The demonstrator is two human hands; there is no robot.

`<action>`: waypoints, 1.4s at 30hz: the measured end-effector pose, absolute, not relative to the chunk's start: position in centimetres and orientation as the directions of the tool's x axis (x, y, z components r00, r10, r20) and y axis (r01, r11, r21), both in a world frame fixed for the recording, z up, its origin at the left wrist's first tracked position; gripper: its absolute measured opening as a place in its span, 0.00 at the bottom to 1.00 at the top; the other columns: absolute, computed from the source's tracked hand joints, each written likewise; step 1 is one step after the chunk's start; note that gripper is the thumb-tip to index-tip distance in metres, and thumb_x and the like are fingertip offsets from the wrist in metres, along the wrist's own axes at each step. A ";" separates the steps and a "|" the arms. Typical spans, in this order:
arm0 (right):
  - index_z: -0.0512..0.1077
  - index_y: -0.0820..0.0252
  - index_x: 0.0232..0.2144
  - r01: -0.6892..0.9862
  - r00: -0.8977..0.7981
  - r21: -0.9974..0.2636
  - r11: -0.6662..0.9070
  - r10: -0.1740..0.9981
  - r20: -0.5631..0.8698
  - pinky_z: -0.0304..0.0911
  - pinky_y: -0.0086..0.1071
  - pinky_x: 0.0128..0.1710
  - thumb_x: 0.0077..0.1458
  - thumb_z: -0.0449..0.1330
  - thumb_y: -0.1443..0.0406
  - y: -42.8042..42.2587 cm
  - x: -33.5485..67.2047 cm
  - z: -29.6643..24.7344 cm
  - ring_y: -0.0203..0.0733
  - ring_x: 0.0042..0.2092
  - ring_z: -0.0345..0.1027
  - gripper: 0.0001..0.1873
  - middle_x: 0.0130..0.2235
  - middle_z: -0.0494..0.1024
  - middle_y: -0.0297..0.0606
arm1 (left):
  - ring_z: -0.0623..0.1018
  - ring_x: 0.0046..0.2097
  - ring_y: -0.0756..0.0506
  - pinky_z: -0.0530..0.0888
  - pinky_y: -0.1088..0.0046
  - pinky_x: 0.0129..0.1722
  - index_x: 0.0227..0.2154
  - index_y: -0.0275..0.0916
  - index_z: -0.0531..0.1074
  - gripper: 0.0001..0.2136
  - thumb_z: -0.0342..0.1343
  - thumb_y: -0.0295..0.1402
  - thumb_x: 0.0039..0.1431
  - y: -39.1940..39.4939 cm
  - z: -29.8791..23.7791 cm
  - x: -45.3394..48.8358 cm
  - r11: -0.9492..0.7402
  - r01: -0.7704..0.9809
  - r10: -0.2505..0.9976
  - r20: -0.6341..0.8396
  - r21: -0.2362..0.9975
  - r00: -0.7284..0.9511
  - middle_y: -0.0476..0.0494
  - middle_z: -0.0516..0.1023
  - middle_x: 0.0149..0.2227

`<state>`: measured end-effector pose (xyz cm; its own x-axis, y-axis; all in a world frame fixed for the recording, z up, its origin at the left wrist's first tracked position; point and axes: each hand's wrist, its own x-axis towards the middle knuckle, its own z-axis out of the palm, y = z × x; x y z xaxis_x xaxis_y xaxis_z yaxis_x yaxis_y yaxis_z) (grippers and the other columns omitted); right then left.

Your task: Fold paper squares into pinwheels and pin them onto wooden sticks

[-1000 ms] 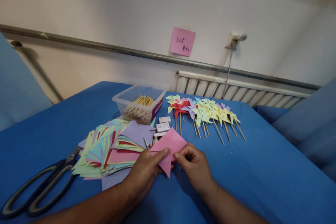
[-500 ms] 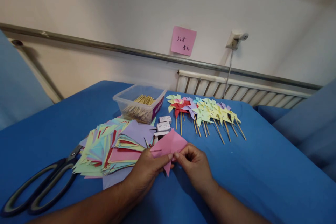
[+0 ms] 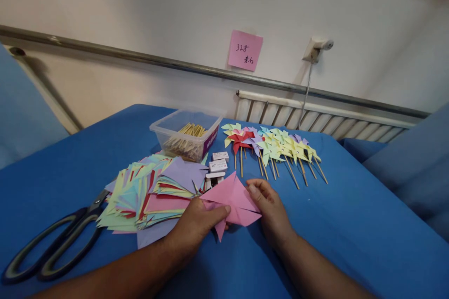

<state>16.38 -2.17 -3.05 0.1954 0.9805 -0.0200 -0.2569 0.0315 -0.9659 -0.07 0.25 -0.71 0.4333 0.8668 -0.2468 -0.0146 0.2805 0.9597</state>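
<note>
My left hand grips a pink square of paper with its thumb pressed on top near the middle. Slits run inward from the paper's corners, and its pieces lie fairly flat. Just beyond the paper's right edge is my right hand, its fingers loosely bent; whether a fingertip touches the edge is hard to see. Left of my hands lies a pile of coloured paper squares. Small white boxes stand behind the pink paper, one of them open with dark contents.
Large scissors lie at the left. A clear plastic tub of short wooden sticks stands at the back. Several finished paper pinwheels rest at the back right of the blue-covered table, near a radiator.
The right-hand part of the pink paper has spread out flat. My right hand has left the paper's middle and moved slightly right and up, while my left hand keeps its grip.
</note>
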 end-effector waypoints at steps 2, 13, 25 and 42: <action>0.70 0.62 0.35 -0.339 0.031 -0.940 -0.038 0.998 -0.051 0.62 0.29 0.29 0.47 0.63 0.53 -2.2 16.6 -2.7 0.37 0.29 0.68 0.20 0.29 0.75 0.37 | 0.72 0.23 0.47 0.67 0.74 0.26 0.21 0.34 0.74 0.06 0.59 0.32 0.44 0.1 -0.4 0.0 0.260 0.061 0.831 -0.255 0.964 0.495 0.46 0.75 0.19; 0.69 0.62 0.35 -0.340 -0.106 -0.936 -0.091 0.993 -0.059 0.65 0.29 0.30 0.38 0.70 0.64 -2.9 15.3 -2.4 0.36 0.29 0.70 0.20 0.31 0.77 0.34 | 0.68 0.20 0.51 0.63 0.77 0.21 0.26 0.34 0.72 0.07 0.58 0.32 0.43 0.1 -0.4 0.1 0.233 0.235 0.797 -0.324 0.944 0.510 0.53 0.70 0.17; 0.69 0.62 0.38 -0.371 0.287 -0.923 0.106 0.958 -0.006 0.66 0.33 0.36 0.44 0.66 0.64 -3.1 13.9 -3.3 0.40 0.35 0.71 0.17 0.35 0.78 0.38 | 0.72 0.29 0.50 0.68 0.75 0.31 0.30 0.33 0.75 0.11 0.66 0.32 0.41 -1.1 -1.0 1.3 0.465 -0.231 0.826 -0.326 0.854 0.459 0.45 0.76 0.26; 0.70 0.62 0.39 -0.394 0.269 -0.914 0.099 0.963 -0.011 0.67 0.36 0.37 0.44 0.67 0.64 -3.4 13.6 -3.3 0.42 0.35 0.71 0.18 0.36 0.78 0.39 | 0.78 0.40 0.41 0.71 0.66 0.41 0.46 0.35 0.73 0.19 0.61 0.27 0.48 -1.2 -0.6 1.0 0.546 -0.455 0.809 -0.304 0.703 0.503 0.35 0.79 0.41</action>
<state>13.60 -3.36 -3.33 0.2692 0.9630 -0.0113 -0.3940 0.0994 -0.9137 1.04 -1.20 -0.64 0.5025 0.8095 -0.3037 -0.4550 0.5463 0.7032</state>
